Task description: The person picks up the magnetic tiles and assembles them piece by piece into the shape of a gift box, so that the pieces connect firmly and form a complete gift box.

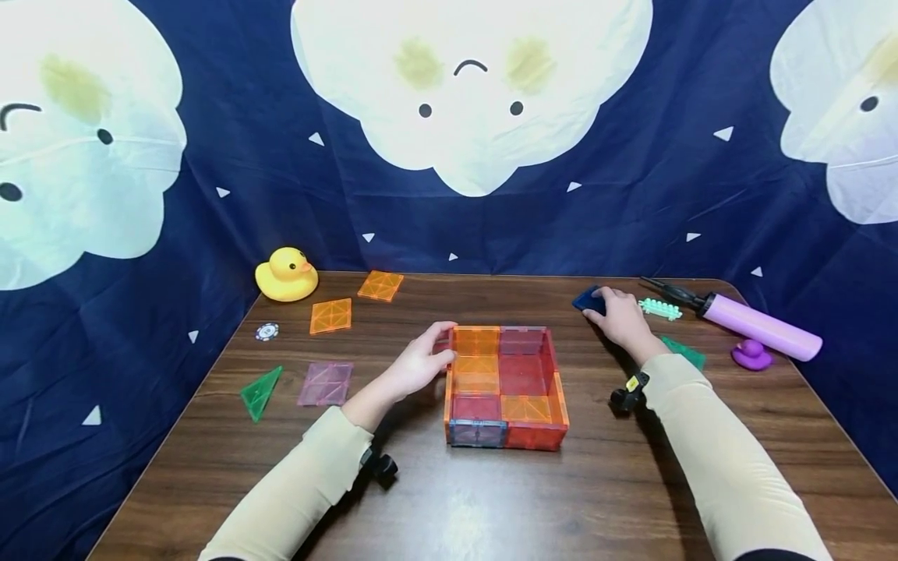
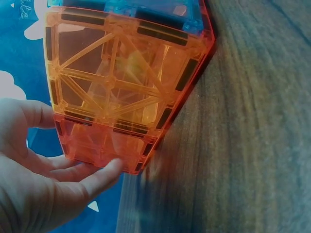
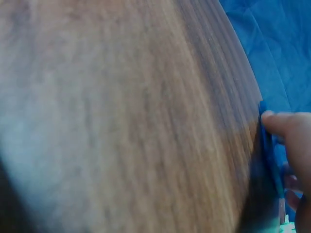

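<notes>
An open-topped box of translucent magnetic tiles (image 1: 536,435), mostly orange and red with a bluish tile in its near wall, sits mid-table in the head view. My left hand (image 1: 418,361) holds its far left corner, thumb and fingers about the walls. Seen from the left wrist, an orange tile wall (image 2: 109,73) stands beside a red one (image 2: 97,141) where the fingers lie. Farther right, near the table's back edge, my right hand (image 1: 621,318) pinches a dark blue magnetic tile (image 1: 585,299). From the right wrist that blue tile (image 3: 267,145) is edge-on, partly hidden by the fingers.
Left of the box lie orange tiles (image 1: 330,316), a purple tile (image 1: 326,384), a green triangle (image 1: 261,393), a poker chip (image 1: 266,332) and a yellow duck (image 1: 286,276). Rightward are a mint toy (image 1: 660,309), green tile (image 1: 684,353), purple duck (image 1: 751,355) and pump (image 1: 761,326).
</notes>
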Motion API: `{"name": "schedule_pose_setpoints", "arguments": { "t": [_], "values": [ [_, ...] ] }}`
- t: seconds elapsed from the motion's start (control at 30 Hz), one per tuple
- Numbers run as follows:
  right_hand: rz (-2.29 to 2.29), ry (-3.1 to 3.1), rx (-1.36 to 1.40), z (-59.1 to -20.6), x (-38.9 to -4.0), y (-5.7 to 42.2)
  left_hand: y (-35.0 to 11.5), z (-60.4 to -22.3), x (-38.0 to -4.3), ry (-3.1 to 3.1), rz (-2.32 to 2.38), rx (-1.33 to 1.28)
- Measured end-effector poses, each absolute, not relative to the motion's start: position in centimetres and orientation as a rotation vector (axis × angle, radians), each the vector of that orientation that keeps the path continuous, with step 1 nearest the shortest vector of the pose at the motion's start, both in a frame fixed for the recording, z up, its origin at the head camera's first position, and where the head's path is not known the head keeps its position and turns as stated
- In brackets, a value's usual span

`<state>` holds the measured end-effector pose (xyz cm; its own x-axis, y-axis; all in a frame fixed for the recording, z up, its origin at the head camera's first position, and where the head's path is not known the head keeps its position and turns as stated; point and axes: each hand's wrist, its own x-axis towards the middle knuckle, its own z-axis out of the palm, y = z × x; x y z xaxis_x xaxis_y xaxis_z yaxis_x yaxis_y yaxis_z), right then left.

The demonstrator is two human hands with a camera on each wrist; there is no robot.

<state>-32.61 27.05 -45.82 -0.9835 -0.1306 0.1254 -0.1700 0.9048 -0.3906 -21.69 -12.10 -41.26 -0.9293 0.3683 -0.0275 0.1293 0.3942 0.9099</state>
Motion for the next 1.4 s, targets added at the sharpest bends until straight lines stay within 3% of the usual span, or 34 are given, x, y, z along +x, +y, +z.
{"name": "schedule_pose_setpoints", "arguments": {
  "t": [0.33,0.83,1.4],
  "values": [
    [0.795,-2.728,0.517,-42.9,-30.9,25.4,-12.3,-41.5,-21.7,2.241,1.7,0.407],
    [0.834,-2.578,1.218,-36.6,-25.5,15.9,-12.8,-41.9,-21.7,2.186,1.712,0.446],
    [0.692,-2.743,1.401,-37.8,-24.4,10.4,-13.1,-41.9,-21.4,2.066,1.771,0.48]
  ]
}}
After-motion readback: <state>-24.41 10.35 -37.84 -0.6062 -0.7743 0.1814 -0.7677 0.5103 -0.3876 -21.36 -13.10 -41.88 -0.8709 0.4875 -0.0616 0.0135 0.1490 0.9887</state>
